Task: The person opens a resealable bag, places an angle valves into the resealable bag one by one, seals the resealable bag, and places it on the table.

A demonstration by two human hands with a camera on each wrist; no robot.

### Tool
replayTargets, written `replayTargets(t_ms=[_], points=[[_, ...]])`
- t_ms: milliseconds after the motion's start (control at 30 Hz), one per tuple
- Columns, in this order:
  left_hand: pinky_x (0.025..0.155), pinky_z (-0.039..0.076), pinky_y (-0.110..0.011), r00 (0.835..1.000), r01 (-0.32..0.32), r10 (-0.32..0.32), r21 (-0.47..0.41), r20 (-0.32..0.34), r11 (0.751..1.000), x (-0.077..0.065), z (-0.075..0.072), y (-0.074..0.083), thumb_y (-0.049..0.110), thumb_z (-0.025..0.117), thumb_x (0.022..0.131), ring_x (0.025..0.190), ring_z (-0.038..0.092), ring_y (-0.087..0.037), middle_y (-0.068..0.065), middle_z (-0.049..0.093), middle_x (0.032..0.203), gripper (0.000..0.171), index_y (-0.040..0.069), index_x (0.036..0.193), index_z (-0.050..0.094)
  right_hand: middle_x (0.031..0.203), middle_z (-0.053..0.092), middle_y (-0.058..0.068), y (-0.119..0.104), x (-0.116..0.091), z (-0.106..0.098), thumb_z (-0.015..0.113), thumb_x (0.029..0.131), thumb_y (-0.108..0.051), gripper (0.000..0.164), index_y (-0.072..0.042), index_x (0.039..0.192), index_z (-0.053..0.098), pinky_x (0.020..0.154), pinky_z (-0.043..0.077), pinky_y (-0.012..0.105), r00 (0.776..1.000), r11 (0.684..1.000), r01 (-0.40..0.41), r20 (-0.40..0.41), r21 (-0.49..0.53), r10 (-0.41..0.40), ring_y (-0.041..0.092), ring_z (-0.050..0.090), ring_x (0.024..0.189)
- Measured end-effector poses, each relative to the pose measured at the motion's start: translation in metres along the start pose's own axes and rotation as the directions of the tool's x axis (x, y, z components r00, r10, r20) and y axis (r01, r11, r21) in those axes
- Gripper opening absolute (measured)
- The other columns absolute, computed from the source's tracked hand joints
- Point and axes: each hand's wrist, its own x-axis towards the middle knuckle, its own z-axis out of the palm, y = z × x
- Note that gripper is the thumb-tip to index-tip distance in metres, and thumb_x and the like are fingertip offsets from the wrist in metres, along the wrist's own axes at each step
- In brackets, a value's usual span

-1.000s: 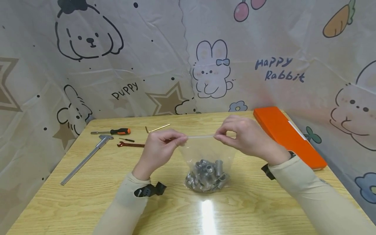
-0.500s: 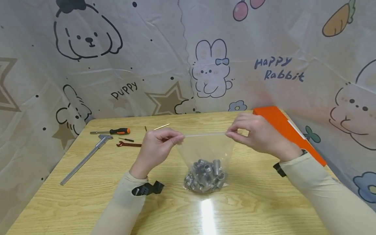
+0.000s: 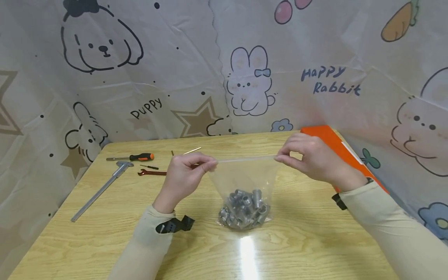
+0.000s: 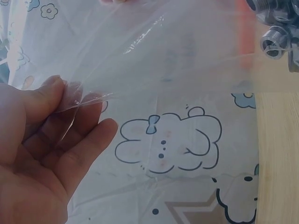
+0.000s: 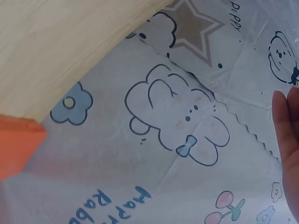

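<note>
A clear zip bag stands upright on the wooden table, its bottom filled with several grey metal pipe fittings. My left hand pinches the bag's top left corner between thumb and fingers. In the left wrist view the thumb of that hand presses the film against the fingers. At the top right corner, my right hand pinches the zip edge, so the top is stretched straight between both hands. Only part of the right hand shows at the edge of the right wrist view.
On the left lie a caliper, a screwdriver, a small black screwdriver and a red wrench. A brass-coloured hex key lies behind the left hand. An orange case is at the back right, beside a printed cloth wall.
My right hand has slid rightward along the bag's top edge to its corner. The left hand shifts slightly left, still pinching the bag.
</note>
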Motion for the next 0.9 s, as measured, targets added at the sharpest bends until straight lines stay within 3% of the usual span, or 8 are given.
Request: replayTargets(t_ms=[100, 167, 267, 367, 600, 733, 867, 900], points=[[0.058, 0.053, -0.027, 1.0, -0.003, 0.003, 0.002, -0.006, 1.0, -0.001, 0.001, 0.001, 0.002, 0.074, 0.087, 0.07, 0.067, -0.013, 0.001, 0.073, 0.079, 0.005, 0.006, 0.086, 0.078, 0.082, 0.066, -0.005, 0.0, -0.002, -0.003, 0.085, 0.074, -0.004, 0.018, -0.011, 0.084, 0.072, 0.066, 0.049, 0.024, 1.0, 0.999, 0.03, 0.01, -0.018, -0.029, 0.012, 0.057, 0.077], [0.059, 0.054, -0.027, 1.0, -0.007, 0.007, 0.003, -0.013, 1.0, 0.0, 0.001, 0.002, 0.001, 0.075, 0.086, 0.07, 0.067, -0.014, 0.001, 0.073, 0.079, 0.005, 0.005, 0.086, 0.078, 0.082, 0.065, -0.004, 0.001, -0.001, -0.006, 0.079, 0.084, -0.014, 0.01, -0.01, 0.084, 0.069, 0.067, 0.047, 0.023, 0.998, 0.997, 0.066, 0.014, -0.034, -0.066, 0.013, 0.056, 0.077], [0.06, 0.054, -0.025, 0.999, -0.023, 0.024, 0.028, -0.033, 0.999, 0.001, 0.001, 0.005, 0.0, 0.076, 0.085, 0.069, 0.068, -0.013, -0.001, 0.074, 0.08, 0.005, 0.005, 0.085, 0.078, 0.081, 0.063, -0.003, -0.002, 0.002, -0.011, 0.061, 0.098, -0.031, 0.026, -0.009, 0.084, 0.066, 0.069, 0.046, 0.025, 0.993, 0.991, 0.115, 0.009, -0.063, -0.115, 0.014, 0.054, 0.076], [0.062, 0.054, -0.021, 0.997, -0.044, 0.048, 0.08, -0.055, 0.996, 0.005, -0.002, 0.011, 0.0, 0.077, 0.083, 0.069, 0.069, -0.013, -0.003, 0.074, 0.081, 0.005, 0.005, 0.084, 0.078, 0.081, 0.062, -0.002, -0.009, 0.006, -0.019, 0.045, 0.104, -0.041, 0.042, -0.009, 0.084, 0.064, 0.068, 0.047, 0.028, 0.989, 0.982, 0.148, -0.011, -0.121, -0.15, 0.015, 0.054, 0.076], [0.054, 0.045, -0.017, 0.99, -0.1, 0.112, 0.138, -0.08, 0.985, 0.007, -0.014, 0.039, -0.002, 0.079, 0.08, 0.058, 0.06, -0.012, -0.003, 0.075, 0.082, 0.006, 0.003, 0.084, 0.079, 0.077, 0.061, -0.004, -0.033, 0.007, -0.036, 0.046, 0.104, -0.041, 0.043, -0.009, 0.082, 0.063, 0.068, 0.042, 0.024, 0.984, 0.982, 0.154, -0.077, -0.11, -0.162, 0.013, 0.051, 0.072], [0.055, 0.047, -0.018, 0.987, -0.141, 0.149, 0.132, -0.056, 0.981, 0.0, -0.019, 0.051, -0.006, 0.079, 0.079, 0.062, 0.061, -0.011, -0.003, 0.074, 0.082, 0.01, 0.003, 0.083, 0.078, 0.077, 0.061, -0.007, -0.044, 0.003, -0.04, 0.047, 0.102, -0.044, 0.042, -0.012, 0.082, 0.064, 0.067, 0.04, 0.019, 0.988, 0.989, 0.128, -0.073, -0.075, -0.133, 0.01, 0.051, 0.07], [0.057, 0.05, -0.018, 0.993, -0.117, 0.119, 0.092, -0.008, 0.989, -0.009, -0.02, 0.052, -0.006, 0.078, 0.08, 0.064, 0.063, -0.012, -0.004, 0.073, 0.081, 0.01, 0.004, 0.083, 0.077, 0.08, 0.062, -0.009, -0.048, -0.002, -0.037, 0.051, 0.101, -0.042, 0.037, -0.012, 0.084, 0.066, 0.066, 0.042, 0.018, 0.991, 0.992, 0.121, -0.061, -0.031, -0.123, 0.009, 0.053, 0.071], [0.058, 0.052, -0.019, 0.995, -0.098, 0.098, 0.073, 0.005, 0.992, -0.011, -0.019, 0.051, -0.006, 0.077, 0.081, 0.065, 0.064, -0.012, -0.003, 0.073, 0.081, 0.01, 0.004, 0.083, 0.077, 0.08, 0.063, -0.009, -0.048, -0.004, -0.034, 0.058, 0.099, -0.037, 0.031, -0.012, 0.084, 0.066, 0.066, 0.042, 0.018, 0.992, 0.994, 0.111, -0.051, -0.018, -0.112, 0.008, 0.054, 0.071]])
